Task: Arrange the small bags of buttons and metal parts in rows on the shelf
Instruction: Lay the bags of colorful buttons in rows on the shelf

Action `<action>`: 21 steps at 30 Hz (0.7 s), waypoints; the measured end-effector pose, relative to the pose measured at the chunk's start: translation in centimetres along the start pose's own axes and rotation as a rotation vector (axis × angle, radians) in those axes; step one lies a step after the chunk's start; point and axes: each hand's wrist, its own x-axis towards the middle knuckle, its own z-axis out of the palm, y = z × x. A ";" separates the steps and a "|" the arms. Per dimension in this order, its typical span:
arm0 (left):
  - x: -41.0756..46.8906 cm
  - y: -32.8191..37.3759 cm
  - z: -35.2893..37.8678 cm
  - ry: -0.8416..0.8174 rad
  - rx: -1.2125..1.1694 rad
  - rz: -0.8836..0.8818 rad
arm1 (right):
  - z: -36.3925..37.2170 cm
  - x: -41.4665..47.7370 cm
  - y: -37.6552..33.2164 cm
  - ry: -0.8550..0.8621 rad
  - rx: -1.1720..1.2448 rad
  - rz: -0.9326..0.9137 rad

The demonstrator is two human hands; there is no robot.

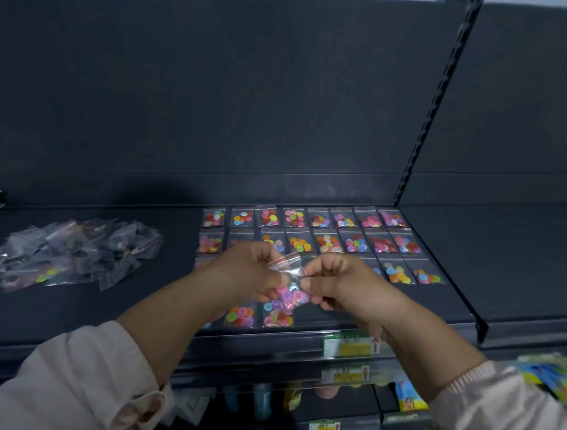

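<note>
- Both forearms, in pale sleeves, come in from the bottom corners and converge above the front-middle of the shelf. The wrists are roughly level and lifted off it.
- Price labels sit on the shelf's front lip, below the wrists.
- Front row: two bags of coloured buttons lie flat just beneath the hands. Any others to the left are hidden by the wrist.
- Left hand: fingers curled, pinching the left side of the held bag.
- Right hand: thumb and forefinger pinch the bag's right edge, the other fingers tucked.
- The held bag hangs between the hands above the front row, red zip strip up, buttons slumped to the bottom. Judgement: the two-handed pinch squares and flattens it so it can be laid down next in that row.
- Beyond lie three filled rows, the bags flat and edge to edge with their zips toward the back. The hands partly cover the nearest of these.
- Far left: a loose pile of unsorted bags, well apart from the grid; probably the supply.
</note>
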 end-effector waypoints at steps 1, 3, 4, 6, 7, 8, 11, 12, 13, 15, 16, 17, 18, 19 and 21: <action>0.1 0.2 0.3 -0.007 0.007 -0.006 | -0.2 -0.1 0.0 -0.003 -0.004 0.001; 0.2 0.6 0.9 -0.017 0.036 -0.012 | -0.5 -0.2 -0.1 -0.010 -0.009 -0.009; 0.3 0.7 1.2 -0.019 0.043 -0.010 | -0.7 -0.2 0.0 -0.010 -0.013 -0.017; 0.5 0.7 1.8 -0.004 0.045 -0.002 | -1.1 -0.3 0.1 0.011 -0.021 -0.016; 0.5 0.5 1.9 0.017 0.061 0.007 | -1.3 -0.3 0.3 0.033 -0.022 -0.005; 0.6 0.1 1.9 0.042 0.099 0.022 | -1.6 -0.2 0.6 0.062 -0.017 0.011; 1.0 -1.3 1.6 0.091 0.255 0.064 | -2.1 0.1 1.8 0.154 -0.011 0.069; 1.0 -1.8 1.6 0.093 0.302 0.074 | -2.1 0.2 2.2 0.177 -0.024 0.084; 1.0 -2.2 1.6 0.094 0.348 0.087 | -2.0 0.3 2.5 0.190 -0.040 0.089; 0.9 -2.9 1.9 0.092 0.471 0.118 | -1.9 0.7 3.1 0.205 -0.104 0.089; 0.8 -3.2 2.1 0.090 0.554 0.135 | -1.9 1.0 3.4 0.215 -0.159 0.088; 0.7 -3.4 2.2 0.090 0.637 0.156 | -1.9 1.1 3.5 0.228 -0.247 0.083; 0.6 -3.6 2.3 0.091 0.709 0.182 | -2.0 1.2 3.7 0.246 -0.379 0.071; 0.6 -3.8 2.3 0.097 0.766 0.215 | -2.1 1.1 3.8 0.262 -0.532 0.050; 0.7 -4.3 2.3 0.108 0.855 0.268 | -2.1 0.8 3.9 0.303 -0.810 -0.012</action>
